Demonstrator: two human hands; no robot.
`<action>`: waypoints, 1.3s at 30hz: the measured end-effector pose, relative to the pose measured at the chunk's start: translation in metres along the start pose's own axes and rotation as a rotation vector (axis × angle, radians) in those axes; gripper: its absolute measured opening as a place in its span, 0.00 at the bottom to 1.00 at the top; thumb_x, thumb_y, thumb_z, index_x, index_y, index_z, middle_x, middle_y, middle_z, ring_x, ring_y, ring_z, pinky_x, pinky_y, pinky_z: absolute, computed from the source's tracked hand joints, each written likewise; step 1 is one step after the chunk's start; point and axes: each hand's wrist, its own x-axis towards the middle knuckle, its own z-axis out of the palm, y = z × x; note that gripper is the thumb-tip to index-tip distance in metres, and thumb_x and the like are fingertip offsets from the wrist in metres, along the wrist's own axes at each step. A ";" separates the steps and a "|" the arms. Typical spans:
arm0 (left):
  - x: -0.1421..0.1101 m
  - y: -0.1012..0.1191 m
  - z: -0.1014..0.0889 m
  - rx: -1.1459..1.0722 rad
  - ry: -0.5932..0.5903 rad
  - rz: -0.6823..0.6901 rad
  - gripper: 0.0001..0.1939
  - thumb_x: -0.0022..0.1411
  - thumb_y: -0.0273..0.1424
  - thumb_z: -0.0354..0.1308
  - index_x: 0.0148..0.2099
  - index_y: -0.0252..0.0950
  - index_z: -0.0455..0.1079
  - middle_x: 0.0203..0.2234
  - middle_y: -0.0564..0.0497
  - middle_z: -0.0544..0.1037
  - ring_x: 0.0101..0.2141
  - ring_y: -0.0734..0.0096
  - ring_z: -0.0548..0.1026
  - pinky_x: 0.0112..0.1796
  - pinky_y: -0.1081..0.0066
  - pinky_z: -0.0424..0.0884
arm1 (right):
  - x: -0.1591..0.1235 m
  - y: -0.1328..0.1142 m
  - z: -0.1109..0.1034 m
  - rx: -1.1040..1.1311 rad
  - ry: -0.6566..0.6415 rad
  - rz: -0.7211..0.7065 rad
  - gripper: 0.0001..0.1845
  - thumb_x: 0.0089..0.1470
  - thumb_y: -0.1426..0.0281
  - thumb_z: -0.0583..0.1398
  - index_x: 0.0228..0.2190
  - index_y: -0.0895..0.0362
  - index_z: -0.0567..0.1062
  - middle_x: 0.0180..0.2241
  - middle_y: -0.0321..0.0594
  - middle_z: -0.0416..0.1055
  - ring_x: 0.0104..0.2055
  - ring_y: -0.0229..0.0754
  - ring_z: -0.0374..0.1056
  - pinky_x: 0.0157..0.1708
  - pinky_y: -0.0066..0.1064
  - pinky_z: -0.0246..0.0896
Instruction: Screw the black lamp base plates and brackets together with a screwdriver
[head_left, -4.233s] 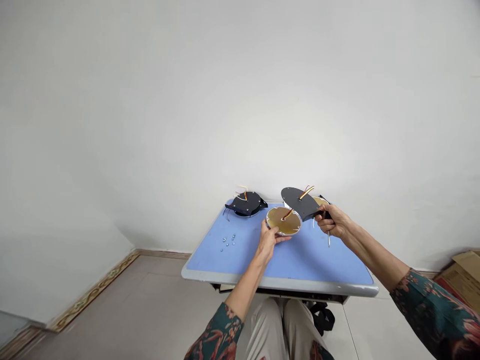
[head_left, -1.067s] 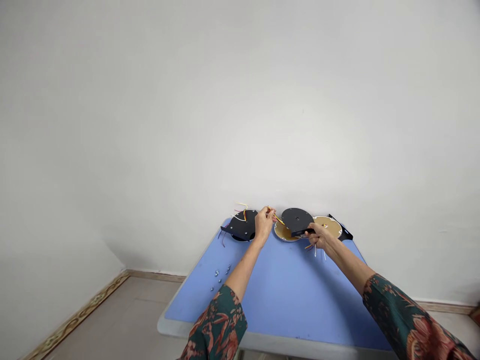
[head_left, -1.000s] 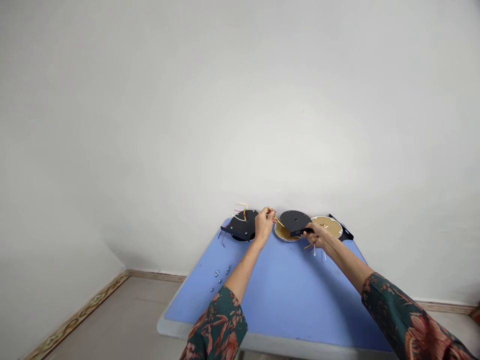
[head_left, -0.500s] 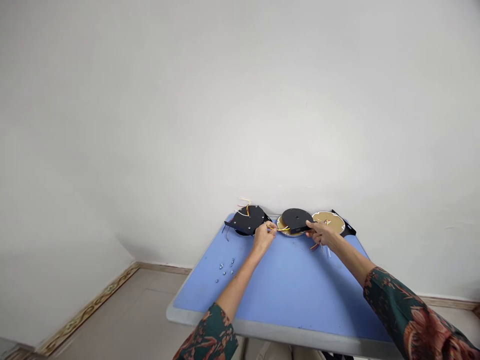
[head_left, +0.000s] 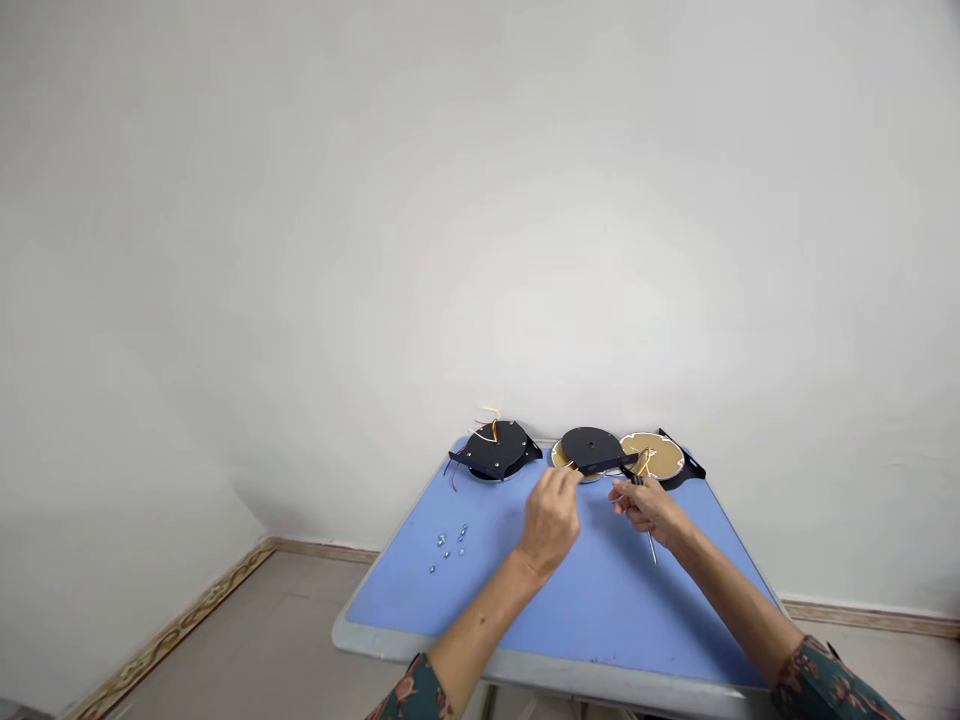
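Observation:
My left hand hangs over the blue tabletop, its fingertips close to a black round plate that lies over a gold disc. It holds nothing I can make out. My right hand grips a black-handled screwdriver, whose steel shaft points down towards the table. A second gold disc with coloured wires sits on a black bracket just beyond that hand. Farther left, an assembled black round plate has red, yellow and white wires rising from it.
Several small metal screws lie on the blue table, left of my hands. The table has a grey rim and stands against a white wall, with a tiled floor and patterned skirting on the left.
Both hands have drawn back towards me, away from the discs. My left hand has let go of the wires. The screwdriver's shaft now shows below my right hand.

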 end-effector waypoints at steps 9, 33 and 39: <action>0.036 -0.020 0.052 0.120 -0.307 -0.406 0.31 0.64 0.20 0.50 0.68 0.24 0.52 0.53 0.26 0.73 0.53 0.47 0.75 0.51 0.58 0.70 | 0.001 0.004 -0.028 0.155 -0.111 0.113 0.14 0.66 0.73 0.52 0.30 0.63 0.73 0.18 0.31 0.63 0.11 0.22 0.36 0.08 0.16 0.30; 0.036 -0.108 -0.075 0.434 0.018 -0.534 0.11 0.68 0.29 0.56 0.51 0.36 0.69 0.46 0.39 0.77 0.44 0.55 0.76 0.42 0.64 0.69 | 0.001 0.016 -0.020 0.084 -0.014 -0.012 0.05 0.55 0.73 0.62 0.29 0.62 0.75 0.18 0.35 0.65 0.11 0.22 0.40 0.09 0.16 0.33; 0.016 -0.143 -0.081 0.660 -0.334 0.124 0.08 0.66 0.25 0.58 0.48 0.38 0.70 0.41 0.45 0.76 0.45 0.58 0.72 0.45 0.63 0.67 | 0.003 0.021 -0.017 0.067 -0.038 -0.018 0.05 0.55 0.72 0.61 0.29 0.62 0.74 0.19 0.34 0.66 0.11 0.21 0.39 0.09 0.16 0.31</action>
